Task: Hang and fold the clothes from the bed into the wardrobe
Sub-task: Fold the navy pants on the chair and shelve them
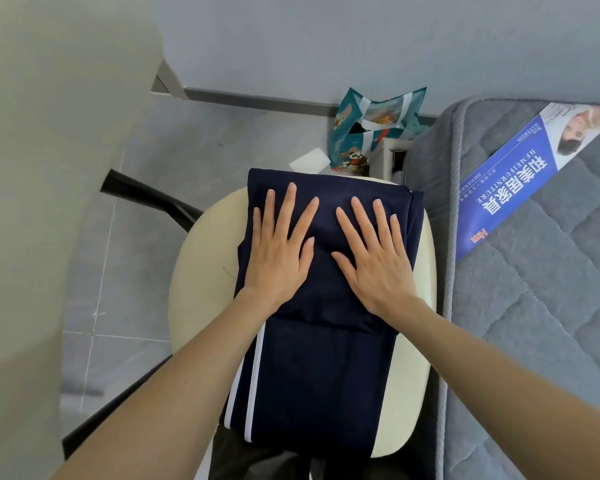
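Observation:
Navy blue trousers (312, 375) with two white side stripes lie folded on the cream seat of a chair (201, 271). A folded-over upper layer covers the far half. My left hand (279, 247) lies flat on that layer at the left, fingers straight and spread. My right hand (373, 258) presses flat on it beside the left, fingers also straight. Neither hand grips the cloth. The wardrobe is not clearly in view.
A grey quilted mattress (541, 306) with a blue printed label (520, 181) runs along the right, close to the chair. A teal printed bag (371, 129) stands on the grey tiled floor beyond the chair. A pale panel (42, 168) fills the left side.

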A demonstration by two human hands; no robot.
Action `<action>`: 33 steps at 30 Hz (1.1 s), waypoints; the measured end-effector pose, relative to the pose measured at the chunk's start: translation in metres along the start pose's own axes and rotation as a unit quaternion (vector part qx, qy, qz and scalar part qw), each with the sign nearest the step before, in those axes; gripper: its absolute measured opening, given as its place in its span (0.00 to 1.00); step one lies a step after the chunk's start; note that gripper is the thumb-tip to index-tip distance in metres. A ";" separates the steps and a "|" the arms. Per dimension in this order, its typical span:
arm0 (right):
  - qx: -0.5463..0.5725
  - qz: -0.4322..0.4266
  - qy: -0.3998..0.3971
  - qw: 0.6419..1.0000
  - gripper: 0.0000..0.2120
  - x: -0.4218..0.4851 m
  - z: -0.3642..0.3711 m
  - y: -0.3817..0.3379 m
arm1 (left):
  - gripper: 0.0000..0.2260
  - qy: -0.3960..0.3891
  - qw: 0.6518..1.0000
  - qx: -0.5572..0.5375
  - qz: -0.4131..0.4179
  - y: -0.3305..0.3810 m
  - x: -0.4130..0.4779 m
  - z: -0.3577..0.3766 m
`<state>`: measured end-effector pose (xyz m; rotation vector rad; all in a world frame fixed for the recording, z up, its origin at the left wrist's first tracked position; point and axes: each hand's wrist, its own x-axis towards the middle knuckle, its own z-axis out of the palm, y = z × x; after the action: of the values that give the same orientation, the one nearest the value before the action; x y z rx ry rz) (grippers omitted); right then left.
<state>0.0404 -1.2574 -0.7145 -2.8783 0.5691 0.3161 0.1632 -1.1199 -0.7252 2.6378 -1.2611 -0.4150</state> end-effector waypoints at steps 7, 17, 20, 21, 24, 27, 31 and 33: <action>0.059 0.070 0.025 0.995 0.24 0.012 -0.034 0.006 | 0.23 -0.013 0.999 0.038 -0.028 0.015 0.026 -0.047; 0.046 0.076 -0.170 0.981 0.37 0.072 -0.074 0.025 | 0.45 -0.350 0.933 0.089 -0.010 0.003 0.109 -0.087; 0.025 0.093 -0.155 0.983 0.31 0.069 -0.073 0.017 | 0.45 -0.313 0.944 0.101 0.000 0.001 0.104 -0.078; 0.015 0.093 -0.145 0.985 0.28 0.067 -0.073 0.015 | 0.45 -0.293 0.951 0.101 0.004 -0.003 0.101 -0.076; -0.020 0.079 -0.123 0.989 0.22 0.061 -0.076 0.009 | 0.39 -0.244 0.964 0.105 0.032 -0.013 0.092 -0.073; -0.030 0.074 -0.096 0.992 0.19 0.056 -0.081 0.007 | 0.27 -0.192 0.975 0.102 0.048 -0.021 0.088 -0.079; -0.025 0.108 -0.005 0.994 0.17 0.062 -0.102 0.017 | 0.13 -0.051 0.997 0.037 0.038 -0.017 0.095 -0.101; -0.030 0.108 0.054 0.992 0.16 0.067 -0.118 0.024 | 0.11 0.030 0.998 0.032 0.053 -0.007 0.102 -0.111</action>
<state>0.1115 -1.3297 -0.6213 -2.9089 0.9087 0.2123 0.2663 -1.1901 -0.6396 2.6000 -1.4100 -0.2809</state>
